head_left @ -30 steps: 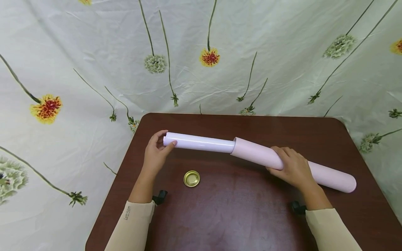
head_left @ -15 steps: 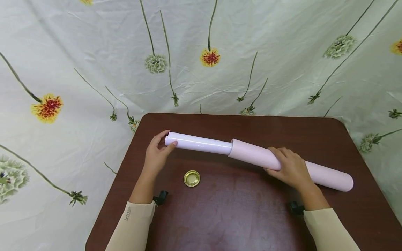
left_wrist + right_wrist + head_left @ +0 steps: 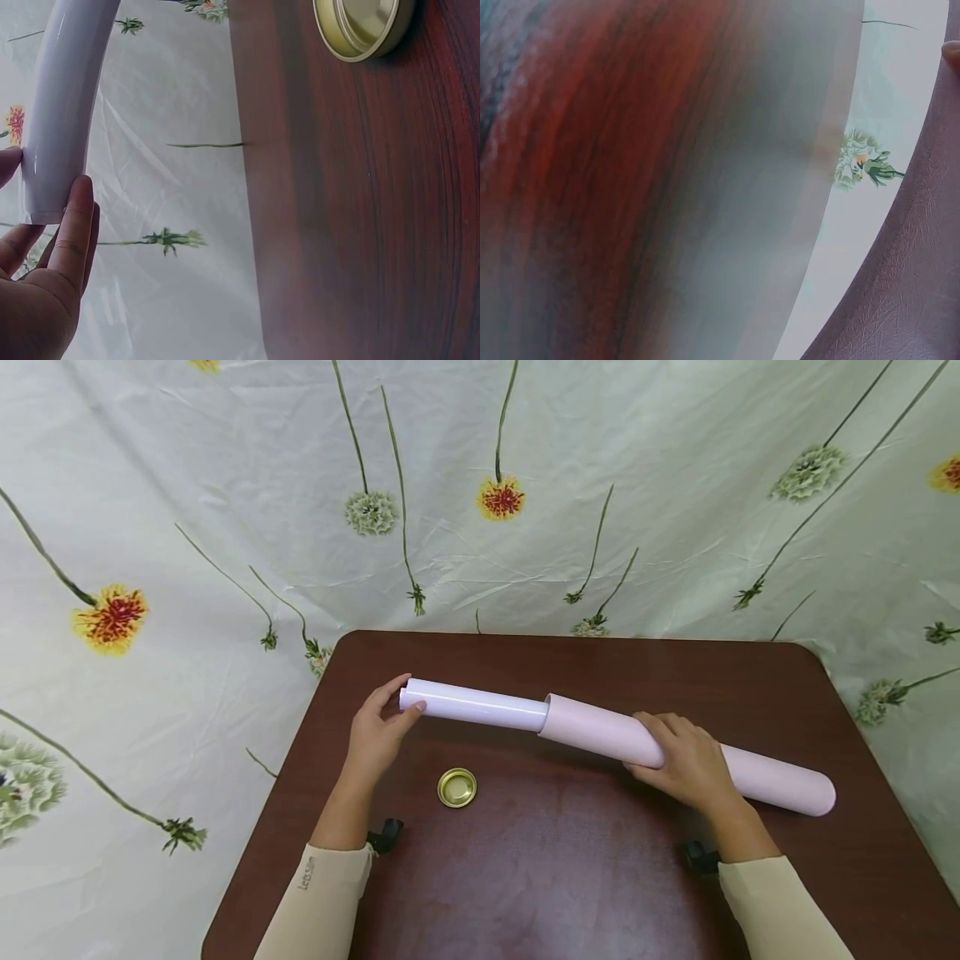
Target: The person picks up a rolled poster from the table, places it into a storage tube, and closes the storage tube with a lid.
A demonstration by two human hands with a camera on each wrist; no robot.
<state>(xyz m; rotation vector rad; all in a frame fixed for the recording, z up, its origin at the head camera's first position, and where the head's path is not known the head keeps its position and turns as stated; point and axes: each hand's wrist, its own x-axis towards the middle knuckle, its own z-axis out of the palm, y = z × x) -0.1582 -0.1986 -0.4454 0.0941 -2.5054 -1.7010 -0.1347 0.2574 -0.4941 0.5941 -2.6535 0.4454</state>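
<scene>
Currently, head: our left grip (image 3: 376, 728) pinches white roll (image 3: 474, 705), partly inside pink tube (image 3: 596, 727) right grip (image 3: 686, 762) clasps; mismatched angles could crease roll. Left wrist: we hold only roll's end, might slip. Right wrist: fingertip (image 3: 952, 54) on tube.

Soft glare on the tabletop (image 3: 555, 885)

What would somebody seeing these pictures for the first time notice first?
Probably the long pink tube slanting above the dark brown table, gripped by the right hand, with a glossy white roll sticking out of its left end and held by the left hand. Next, likely the shallow gold dish on the table's left half, then the flowered cloth behind.
</scene>
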